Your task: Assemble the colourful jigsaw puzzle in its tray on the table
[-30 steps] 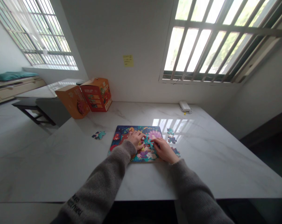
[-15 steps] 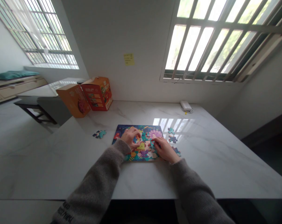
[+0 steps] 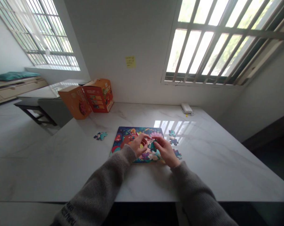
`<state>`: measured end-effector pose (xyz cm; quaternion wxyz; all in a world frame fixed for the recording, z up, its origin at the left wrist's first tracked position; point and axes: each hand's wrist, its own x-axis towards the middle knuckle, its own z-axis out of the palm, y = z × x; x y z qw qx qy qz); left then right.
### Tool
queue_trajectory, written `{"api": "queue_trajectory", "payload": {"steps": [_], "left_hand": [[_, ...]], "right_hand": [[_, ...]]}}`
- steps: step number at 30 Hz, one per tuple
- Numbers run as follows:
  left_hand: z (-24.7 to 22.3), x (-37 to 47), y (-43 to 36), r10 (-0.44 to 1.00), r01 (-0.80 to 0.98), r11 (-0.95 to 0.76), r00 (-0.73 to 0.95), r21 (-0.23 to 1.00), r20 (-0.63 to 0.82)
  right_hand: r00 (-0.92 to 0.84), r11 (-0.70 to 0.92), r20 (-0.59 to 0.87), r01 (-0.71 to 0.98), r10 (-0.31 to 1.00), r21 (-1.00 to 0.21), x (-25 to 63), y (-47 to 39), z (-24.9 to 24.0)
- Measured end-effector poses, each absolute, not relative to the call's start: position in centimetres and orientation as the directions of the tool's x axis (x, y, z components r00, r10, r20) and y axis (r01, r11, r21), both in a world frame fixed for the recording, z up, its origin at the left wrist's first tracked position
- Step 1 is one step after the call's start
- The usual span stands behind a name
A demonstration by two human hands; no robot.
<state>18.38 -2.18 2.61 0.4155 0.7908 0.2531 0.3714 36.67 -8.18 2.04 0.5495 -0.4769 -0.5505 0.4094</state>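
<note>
A colourful jigsaw puzzle lies on the marble-patterned table, largely pieced together. My right hand pinches a teal puzzle piece just over its right half. Close beside it, my left hand hovers above the middle of the picture, fingers curved and apart with nothing visible between them. The fingertips of both hands nearly meet; whether they touch is hard to see. My hands and sleeves cover part of the puzzle's centre and lower edge.
Loose puzzle pieces lie right of the puzzle, including a teal one and a dark one. A small cluster of pieces lies to its left. Orange boxes stand at the back left, a white device at the back right.
My left hand has moved right, from the puzzle's left-centre towards my right hand, uncovering the red and orange part. The teal piece in my right hand now shows more clearly.
</note>
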Motion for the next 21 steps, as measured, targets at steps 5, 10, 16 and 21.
{"api": "queue_trajectory", "payload": {"steps": [5,10,16,21], "left_hand": [[1.4,18.8,-1.8,0.745,0.000,-0.319,0.619,0.948,0.250],[1.6,18.6,-1.3,0.829,-0.007,-0.295,0.495,0.955,0.260],[2.2,18.3,-1.0,0.837,-0.082,-0.167,0.515,0.982,0.186],[1.4,18.7,-1.0,0.804,-0.032,-0.186,0.569,0.982,0.171]], "right_hand": [[0.171,0.189,0.183,-0.022,0.968,-0.982,36.3,-8.3,2.1],[0.068,0.250,0.278,0.274,0.958,-0.929,40.0,-9.0,2.7],[0.324,0.071,0.334,0.616,0.885,-0.785,49.4,-11.3,1.0],[0.099,0.094,0.317,0.837,0.943,-0.539,51.5,-13.7,-0.7]]}}
